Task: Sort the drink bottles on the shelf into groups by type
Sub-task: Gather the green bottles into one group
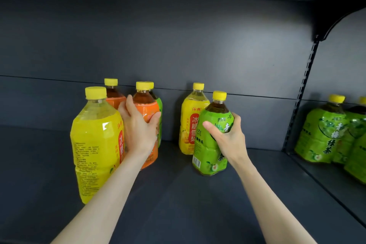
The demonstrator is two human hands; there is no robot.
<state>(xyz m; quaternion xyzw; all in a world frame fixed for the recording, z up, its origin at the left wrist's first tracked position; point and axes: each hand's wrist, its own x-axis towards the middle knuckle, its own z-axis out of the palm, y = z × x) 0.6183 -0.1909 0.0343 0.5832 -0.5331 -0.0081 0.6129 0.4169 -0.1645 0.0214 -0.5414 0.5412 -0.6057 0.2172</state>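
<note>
Holding orange bottle (147, 105) in left hand (138, 130), green bottle (207, 151) in right hand (228, 140), shelf floor (174, 166) between them

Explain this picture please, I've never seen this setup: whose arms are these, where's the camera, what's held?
No machine here: these are a person's bare hands, filmed by one camera worn on their head, looking forward and down. The left hand grips an orange-labelled bottle; the right hand grips a green-labelled bottle. On the dark shelf also stand a near yellow bottle, a far yellow bottle, a second orange bottle and a half-hidden green bottle. More green bottles stand in the right-hand bay.
</note>
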